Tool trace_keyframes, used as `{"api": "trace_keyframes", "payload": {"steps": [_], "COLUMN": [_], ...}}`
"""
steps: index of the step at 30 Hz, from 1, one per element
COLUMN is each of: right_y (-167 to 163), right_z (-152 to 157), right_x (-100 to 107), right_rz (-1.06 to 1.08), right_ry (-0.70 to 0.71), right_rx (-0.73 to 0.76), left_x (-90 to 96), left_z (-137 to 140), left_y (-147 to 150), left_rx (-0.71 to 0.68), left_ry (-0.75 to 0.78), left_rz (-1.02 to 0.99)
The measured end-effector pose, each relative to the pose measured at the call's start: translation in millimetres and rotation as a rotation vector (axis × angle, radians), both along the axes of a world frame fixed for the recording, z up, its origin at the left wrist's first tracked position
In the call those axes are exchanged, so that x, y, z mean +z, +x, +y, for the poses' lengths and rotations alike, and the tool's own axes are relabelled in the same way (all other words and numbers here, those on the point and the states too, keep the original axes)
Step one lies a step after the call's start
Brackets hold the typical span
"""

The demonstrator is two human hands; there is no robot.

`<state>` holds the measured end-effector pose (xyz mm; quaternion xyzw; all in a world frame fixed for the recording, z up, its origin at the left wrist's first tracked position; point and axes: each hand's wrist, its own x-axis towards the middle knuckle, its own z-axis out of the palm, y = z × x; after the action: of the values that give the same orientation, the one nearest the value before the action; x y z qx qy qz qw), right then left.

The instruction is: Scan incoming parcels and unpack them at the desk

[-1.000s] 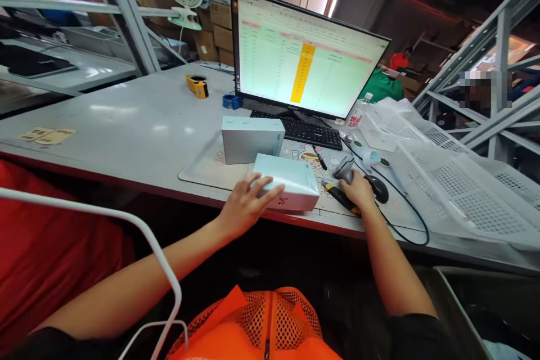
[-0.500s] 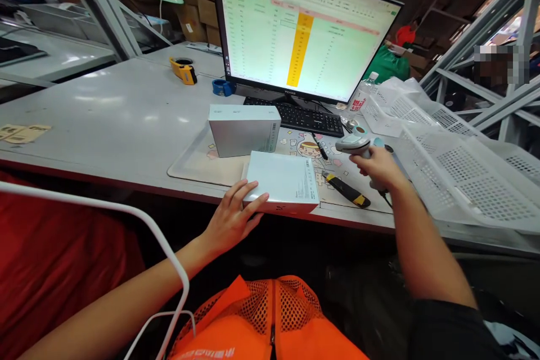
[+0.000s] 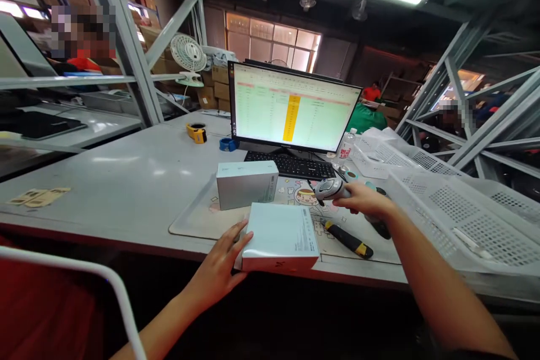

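Observation:
A flat white box (image 3: 280, 229) lies at the desk's front edge, partly over the mat. My left hand (image 3: 221, 253) holds it by its left side, a finger on the top near the corner and the thumb lower down. Behind it a second white box (image 3: 245, 185) stands upright on the mat. My right hand (image 3: 363, 201) is closed around the handle of a grey barcode scanner (image 3: 331, 188), its head raised over the mat and directed left toward the boxes. A yellow-and-black utility knife (image 3: 348, 239) lies below the scanner.
A monitor (image 3: 324, 118) showing a spreadsheet stands behind a black keyboard (image 3: 306, 166). White perforated baskets (image 3: 447, 208) line the right side, near a bottle (image 3: 346, 143). Yellow (image 3: 196, 133) and blue (image 3: 228, 144) tape rolls sit at the back. A white bar (image 3: 113, 281) crosses the lower left.
My view has tilted up. The scanner has moved left toward the boxes in my right hand. My left hand has shifted to the flat box's left side.

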<state>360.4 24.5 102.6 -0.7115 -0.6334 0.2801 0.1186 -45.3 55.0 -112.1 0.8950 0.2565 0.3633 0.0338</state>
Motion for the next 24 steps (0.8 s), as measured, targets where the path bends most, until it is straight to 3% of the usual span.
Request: {"api": "trace_keyframes", "payload": {"steps": [4,7,11,16,18,21,24], "right_y": [19,26,24,29,44,85,135], "right_z": [13,16,10,6,5,0,-10], "right_x": [-52,-92,-129,-148,-150,-152,-162], "right_rz": [-0.318,-0.513,-0.601,-0.572,-0.533,-0.456,-0.408], "right_ry": [0.177,0.194,0.205,0.261,0.323,0.509,0.714], "right_rx": [-0.147,-0.288,-0.401,-0.39,-0.402,-0.417,-0.4], "left_x": [1.4,6.3,15.1,20.8,21.7,24.5,28.7], "left_z": [11,18,25,24,24,33,50], "left_y": [-4,-5,-5,0,2,5,7], "left_rx": [-0.027,-0.059,-0.128,-0.189,-0.172,-0.023,0.108], "left_ry": [-0.01,-0.021,0.003,-0.06,-0.19,-0.463,-0.676], "left_rz": [0.036,0.078,0.076,-0.104,-0.269,-0.504,-0.603]}}
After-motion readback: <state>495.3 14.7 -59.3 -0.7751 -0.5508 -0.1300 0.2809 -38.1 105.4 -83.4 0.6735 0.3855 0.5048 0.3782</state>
